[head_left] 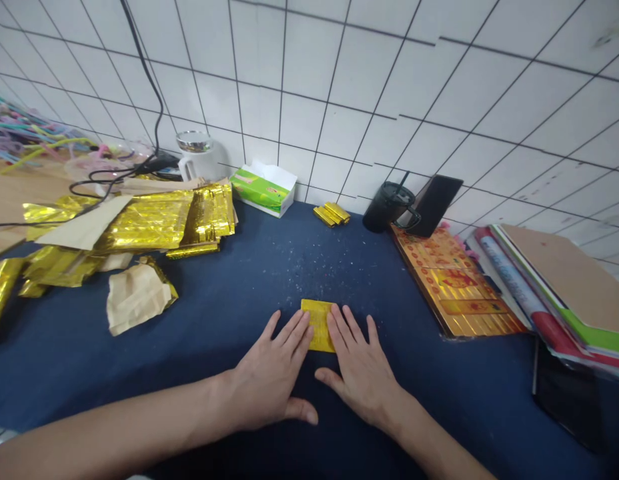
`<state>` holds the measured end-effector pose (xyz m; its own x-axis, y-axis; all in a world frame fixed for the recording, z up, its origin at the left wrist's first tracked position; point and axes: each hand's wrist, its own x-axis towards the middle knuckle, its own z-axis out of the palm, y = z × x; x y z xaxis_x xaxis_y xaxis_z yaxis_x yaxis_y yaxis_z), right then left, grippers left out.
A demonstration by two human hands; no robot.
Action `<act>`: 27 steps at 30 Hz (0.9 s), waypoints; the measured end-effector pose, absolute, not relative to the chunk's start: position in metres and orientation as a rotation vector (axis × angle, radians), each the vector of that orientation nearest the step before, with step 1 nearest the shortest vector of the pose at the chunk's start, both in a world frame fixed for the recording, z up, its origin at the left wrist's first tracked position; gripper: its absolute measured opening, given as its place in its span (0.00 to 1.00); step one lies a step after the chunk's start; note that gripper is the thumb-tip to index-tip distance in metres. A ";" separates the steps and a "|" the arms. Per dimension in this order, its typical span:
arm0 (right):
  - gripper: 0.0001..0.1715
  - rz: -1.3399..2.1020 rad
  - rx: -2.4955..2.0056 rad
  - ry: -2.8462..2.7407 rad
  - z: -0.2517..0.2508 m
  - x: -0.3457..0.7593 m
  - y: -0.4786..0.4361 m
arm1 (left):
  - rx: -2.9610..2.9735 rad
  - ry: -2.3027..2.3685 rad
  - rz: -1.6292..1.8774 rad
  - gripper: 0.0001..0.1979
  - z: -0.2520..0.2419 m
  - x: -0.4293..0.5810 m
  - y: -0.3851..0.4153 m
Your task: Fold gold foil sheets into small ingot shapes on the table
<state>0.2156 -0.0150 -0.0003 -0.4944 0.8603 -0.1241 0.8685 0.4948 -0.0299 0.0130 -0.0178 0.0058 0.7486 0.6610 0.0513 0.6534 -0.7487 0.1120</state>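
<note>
A small rectangle of gold foil paper [318, 325] lies flat on the dark blue table cover [229, 293]. The fingertips of my left hand [274, 373] rest on its left edge, with the fingers stretched out and the thumb apart. Opposite, my right hand [362, 370] presses its spread fingers on the right edge of the same piece. Neither hand is closed round anything. Farther back, near the wall, sits a small pile of folded gold pieces [331, 214].
Gold foil sheets [149, 220] and a crumpled piece [137, 297] lie left. Behind stand a white mug [195, 160], a green tissue pack [262, 190], a black cup [387, 207] and a phone [434, 203]. Red-gold packets [457, 287] and stacked folders [569, 280] are right.
</note>
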 end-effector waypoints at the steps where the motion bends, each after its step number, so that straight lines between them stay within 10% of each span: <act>1: 0.48 -0.139 1.532 2.632 0.000 0.215 -0.015 | 2.858 1.084 0.146 0.51 0.007 0.015 -0.017; 27: 0.43 -0.156 1.563 2.647 -0.005 0.204 -0.002 | 2.823 1.172 0.130 0.51 -0.008 0.027 -0.006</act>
<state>0.2038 -0.0018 -0.0051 -0.4830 0.8692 -0.1061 0.8756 0.4799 -0.0549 0.0274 -0.0065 -0.0083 0.7032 0.7094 0.0470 0.7025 -0.7035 0.1081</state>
